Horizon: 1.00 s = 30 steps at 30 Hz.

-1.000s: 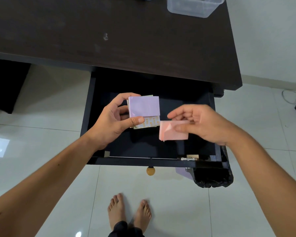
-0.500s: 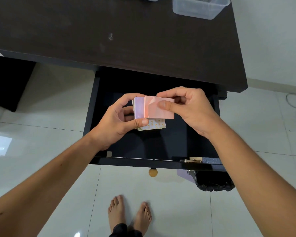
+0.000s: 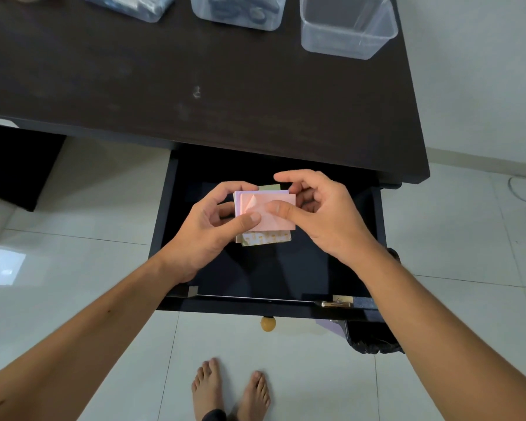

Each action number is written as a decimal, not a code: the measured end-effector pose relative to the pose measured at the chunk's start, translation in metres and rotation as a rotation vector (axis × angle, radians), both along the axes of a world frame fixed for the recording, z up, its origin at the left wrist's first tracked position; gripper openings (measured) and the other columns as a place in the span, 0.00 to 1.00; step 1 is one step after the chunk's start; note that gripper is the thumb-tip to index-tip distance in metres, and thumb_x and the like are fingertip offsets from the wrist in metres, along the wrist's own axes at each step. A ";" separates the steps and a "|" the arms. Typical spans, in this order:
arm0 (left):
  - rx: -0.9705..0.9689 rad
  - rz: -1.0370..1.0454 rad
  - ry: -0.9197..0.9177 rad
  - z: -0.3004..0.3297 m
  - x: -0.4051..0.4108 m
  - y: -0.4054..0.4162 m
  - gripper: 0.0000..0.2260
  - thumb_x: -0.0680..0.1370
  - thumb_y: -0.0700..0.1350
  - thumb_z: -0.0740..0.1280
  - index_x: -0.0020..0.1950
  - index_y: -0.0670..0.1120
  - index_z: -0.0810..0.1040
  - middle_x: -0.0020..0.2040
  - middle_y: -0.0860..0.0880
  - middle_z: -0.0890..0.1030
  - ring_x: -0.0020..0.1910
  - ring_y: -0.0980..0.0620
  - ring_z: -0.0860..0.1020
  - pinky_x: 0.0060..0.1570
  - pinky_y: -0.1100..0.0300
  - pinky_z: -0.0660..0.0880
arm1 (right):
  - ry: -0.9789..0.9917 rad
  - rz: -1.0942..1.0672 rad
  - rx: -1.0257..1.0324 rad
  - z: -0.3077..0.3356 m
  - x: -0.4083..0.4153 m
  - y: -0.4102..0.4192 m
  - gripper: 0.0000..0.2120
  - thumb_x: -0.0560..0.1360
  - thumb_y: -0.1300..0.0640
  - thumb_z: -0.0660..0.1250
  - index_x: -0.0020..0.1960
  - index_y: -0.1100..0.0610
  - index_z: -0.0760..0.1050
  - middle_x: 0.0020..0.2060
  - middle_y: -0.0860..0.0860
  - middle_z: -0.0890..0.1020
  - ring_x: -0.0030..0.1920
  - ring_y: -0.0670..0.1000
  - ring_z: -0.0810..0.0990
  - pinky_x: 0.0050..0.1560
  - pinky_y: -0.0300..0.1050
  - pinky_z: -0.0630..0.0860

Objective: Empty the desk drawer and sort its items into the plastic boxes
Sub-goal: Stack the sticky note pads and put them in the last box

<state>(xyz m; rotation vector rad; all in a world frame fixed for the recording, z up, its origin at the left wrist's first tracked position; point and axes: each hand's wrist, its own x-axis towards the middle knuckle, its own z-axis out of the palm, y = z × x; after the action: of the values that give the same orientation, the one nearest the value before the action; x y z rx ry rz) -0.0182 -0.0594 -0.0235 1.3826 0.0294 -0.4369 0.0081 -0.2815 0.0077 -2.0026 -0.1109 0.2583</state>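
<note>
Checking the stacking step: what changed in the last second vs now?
The right hand carried the pink note pad leftward from beside the stack and laid it on top of the purple pad; its thumb now presses it there. The left hand still grips the paper stack over the open drawer. The camera view tilted up, showing more of the plastic boxes.

Single head view, steeply down over open drawer.
</note>
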 end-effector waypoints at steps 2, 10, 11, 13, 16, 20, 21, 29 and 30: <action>-0.009 0.006 0.004 0.006 0.002 0.000 0.20 0.76 0.46 0.73 0.67 0.50 0.77 0.57 0.44 0.85 0.56 0.43 0.85 0.55 0.47 0.84 | 0.033 -0.038 0.009 -0.001 -0.004 -0.003 0.26 0.73 0.46 0.78 0.69 0.44 0.77 0.57 0.48 0.79 0.53 0.46 0.82 0.57 0.51 0.83; -0.004 -0.013 0.002 0.036 0.011 -0.001 0.21 0.76 0.47 0.71 0.69 0.53 0.77 0.60 0.47 0.84 0.59 0.45 0.84 0.50 0.56 0.82 | 0.242 -0.008 0.246 0.018 -0.004 -0.010 0.28 0.72 0.44 0.75 0.70 0.50 0.78 0.59 0.46 0.86 0.60 0.47 0.85 0.65 0.51 0.81; -0.002 -0.008 0.011 0.039 0.012 -0.001 0.22 0.76 0.47 0.71 0.70 0.53 0.76 0.60 0.48 0.84 0.58 0.45 0.84 0.51 0.55 0.83 | 0.240 -0.012 0.259 0.021 -0.002 -0.009 0.28 0.72 0.44 0.75 0.70 0.50 0.78 0.59 0.46 0.86 0.59 0.47 0.85 0.64 0.50 0.81; 0.001 0.014 0.038 0.045 0.015 0.000 0.25 0.77 0.48 0.73 0.74 0.54 0.72 0.60 0.47 0.85 0.58 0.46 0.85 0.52 0.54 0.83 | 0.251 -0.013 0.289 0.029 0.003 -0.008 0.27 0.73 0.46 0.76 0.70 0.52 0.78 0.58 0.48 0.86 0.58 0.48 0.86 0.61 0.48 0.82; -0.009 0.065 0.083 0.054 0.019 0.001 0.31 0.76 0.49 0.77 0.77 0.53 0.68 0.60 0.47 0.87 0.58 0.47 0.86 0.55 0.53 0.82 | 0.253 0.020 0.299 0.042 0.011 -0.007 0.21 0.74 0.49 0.75 0.66 0.53 0.82 0.56 0.51 0.87 0.55 0.48 0.87 0.52 0.41 0.82; -0.008 0.073 0.106 0.070 0.023 0.012 0.33 0.73 0.49 0.76 0.76 0.48 0.69 0.61 0.48 0.87 0.59 0.47 0.86 0.54 0.53 0.83 | 0.262 0.022 0.335 0.052 0.021 0.002 0.22 0.73 0.49 0.76 0.65 0.51 0.82 0.55 0.53 0.87 0.55 0.52 0.87 0.53 0.48 0.84; -0.003 0.075 0.107 0.074 0.025 0.018 0.32 0.74 0.48 0.78 0.75 0.49 0.70 0.61 0.48 0.87 0.59 0.47 0.86 0.55 0.53 0.82 | 0.267 0.025 0.351 0.054 0.024 0.007 0.22 0.72 0.49 0.77 0.65 0.52 0.82 0.56 0.54 0.87 0.55 0.53 0.87 0.54 0.50 0.85; -0.006 0.090 0.065 0.100 0.069 0.060 0.27 0.76 0.46 0.76 0.74 0.50 0.73 0.62 0.46 0.86 0.60 0.44 0.85 0.54 0.52 0.83 | 0.248 0.029 0.383 0.072 0.070 0.046 0.26 0.70 0.49 0.79 0.66 0.52 0.80 0.55 0.52 0.87 0.55 0.53 0.87 0.50 0.49 0.85; -0.009 0.099 0.056 0.103 0.078 0.064 0.27 0.75 0.45 0.76 0.74 0.50 0.74 0.62 0.46 0.86 0.60 0.43 0.85 0.55 0.51 0.83 | 0.237 0.023 0.380 0.074 0.078 0.051 0.26 0.69 0.49 0.79 0.66 0.52 0.80 0.55 0.52 0.87 0.55 0.53 0.87 0.51 0.50 0.85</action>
<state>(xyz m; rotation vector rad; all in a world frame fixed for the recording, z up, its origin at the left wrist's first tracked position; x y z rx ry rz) 0.0593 0.0048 0.0795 1.3536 0.1409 -0.3923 0.0858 -0.2306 0.0821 -1.5822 -0.0290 0.4529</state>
